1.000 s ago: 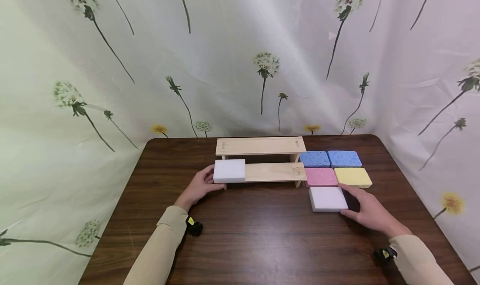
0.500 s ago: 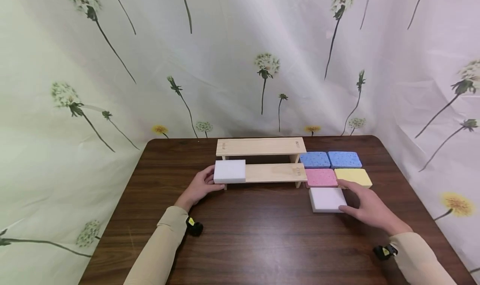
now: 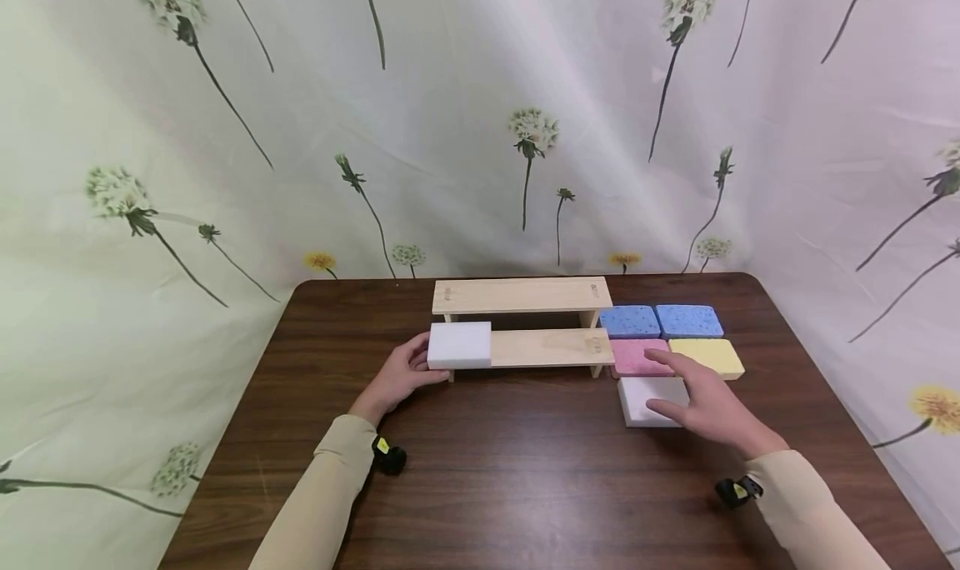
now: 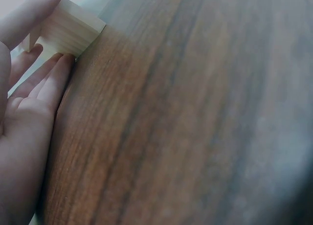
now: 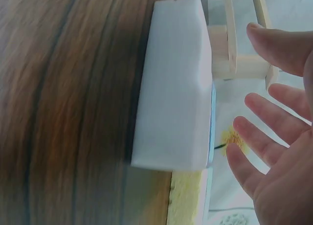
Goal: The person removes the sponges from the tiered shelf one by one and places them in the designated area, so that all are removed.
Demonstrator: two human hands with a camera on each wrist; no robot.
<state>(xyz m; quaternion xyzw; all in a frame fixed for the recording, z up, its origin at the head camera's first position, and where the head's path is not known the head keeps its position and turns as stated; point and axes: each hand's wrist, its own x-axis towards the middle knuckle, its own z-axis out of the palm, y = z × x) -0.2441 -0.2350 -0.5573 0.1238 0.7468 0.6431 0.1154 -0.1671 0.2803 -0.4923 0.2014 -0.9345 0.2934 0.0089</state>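
Note:
A white foam sponge [image 3: 460, 344] lies on the left end of the lower step of a small two-step wooden shelf [image 3: 547, 347]. My left hand [image 3: 401, 377] holds the shelf's left end, thumb along the front and fingers at the side; in the left wrist view its fingertips meet a wooden leg [image 4: 71, 29]. At the right, a second white foam sponge [image 3: 647, 397] lies on the table. My right hand [image 3: 708, 403] hovers over that sponge's right part with thumb and fingers spread. Its palm and fingers [image 5: 279, 122] hold nothing in the right wrist view.
Right of the shelf lie a pink sponge [image 3: 640, 357], a yellow sponge [image 3: 708, 357] and two blue sponges [image 3: 628, 321] behind them, close together. A flowered curtain [image 3: 480, 137] hangs behind the dark wooden table [image 3: 517, 478].
My right hand has left the right edge of the white sponge and moved left and over it. That sponge stays in place. My left hand has not moved.

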